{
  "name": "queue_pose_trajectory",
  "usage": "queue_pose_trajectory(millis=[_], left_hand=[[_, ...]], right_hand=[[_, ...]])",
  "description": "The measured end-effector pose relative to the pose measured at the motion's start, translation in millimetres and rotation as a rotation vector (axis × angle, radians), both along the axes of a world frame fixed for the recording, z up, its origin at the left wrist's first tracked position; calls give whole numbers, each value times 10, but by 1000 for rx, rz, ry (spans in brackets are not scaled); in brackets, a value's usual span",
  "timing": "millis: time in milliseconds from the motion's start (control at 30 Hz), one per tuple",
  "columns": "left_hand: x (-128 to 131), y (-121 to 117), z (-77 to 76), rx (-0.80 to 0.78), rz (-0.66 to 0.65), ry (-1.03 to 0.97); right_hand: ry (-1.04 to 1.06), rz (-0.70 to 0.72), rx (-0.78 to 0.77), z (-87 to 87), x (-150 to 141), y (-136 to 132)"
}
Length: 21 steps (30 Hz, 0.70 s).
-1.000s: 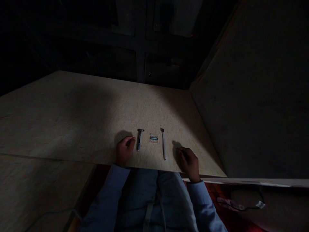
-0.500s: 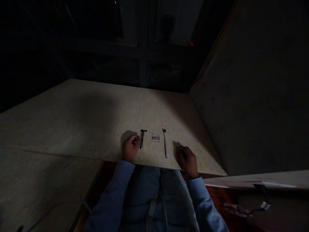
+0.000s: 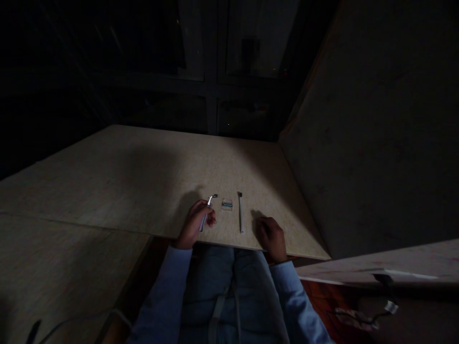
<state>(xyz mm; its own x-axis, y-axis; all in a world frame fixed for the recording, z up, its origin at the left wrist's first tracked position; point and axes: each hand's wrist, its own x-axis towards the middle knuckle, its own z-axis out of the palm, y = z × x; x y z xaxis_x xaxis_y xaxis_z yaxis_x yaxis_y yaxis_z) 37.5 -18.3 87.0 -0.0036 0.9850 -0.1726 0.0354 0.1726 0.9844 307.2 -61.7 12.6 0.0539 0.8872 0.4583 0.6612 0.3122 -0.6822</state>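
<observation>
My left hand (image 3: pixel 195 223) is closed round the handle of a razor (image 3: pixel 208 206), which is tilted with its head up and to the right. A small clear blade cartridge case (image 3: pixel 227 205) lies just right of the razor. A white toothbrush with a dark head (image 3: pixel 240 216) lies lengthwise further right. My right hand (image 3: pixel 270 236) rests on the table (image 3: pixel 143 181) near its front edge, right of the toothbrush, with fingers curled and nothing visible in them.
A tall board (image 3: pixel 376 134) stands along the table's right side. A lower board (image 3: pixel 53 267) adjoins at the left front, with a cable on it. Another cable (image 3: pixel 362 315) lies on the floor at lower right. Dark windows are behind.
My left hand has closed on the razor and tilted it off the table. The right hand has stayed in place. The view has shifted slightly.
</observation>
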Motion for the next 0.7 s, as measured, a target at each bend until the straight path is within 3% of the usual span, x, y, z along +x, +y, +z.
queue_pose_trajectory(millis=[33, 100, 300, 433, 533, 633, 700], left_hand=[[30, -50, 42, -37, -37, -236], [112, -96, 121, -107, -98, -525], [499, -11, 293, -235, -343, -973], [707, -44, 264, -267, -464, -1032], [681, -112, 148, -319, -515, -962], [521, -184, 30, -372, -504, -852], [408, -233, -5, -391, -506, -782]], right_hand=[[1, -2, 1, -3, -1, 1], [7, -6, 1, -10, -4, 2], [63, -12, 11, -7, -13, -4], [168, -8, -40, 27, -9, 2], [372, -13, -109, 117, -45, -29], [584, -2, -159, 326, -191, -104], [671, 92, -184, 521, -348, -149]])
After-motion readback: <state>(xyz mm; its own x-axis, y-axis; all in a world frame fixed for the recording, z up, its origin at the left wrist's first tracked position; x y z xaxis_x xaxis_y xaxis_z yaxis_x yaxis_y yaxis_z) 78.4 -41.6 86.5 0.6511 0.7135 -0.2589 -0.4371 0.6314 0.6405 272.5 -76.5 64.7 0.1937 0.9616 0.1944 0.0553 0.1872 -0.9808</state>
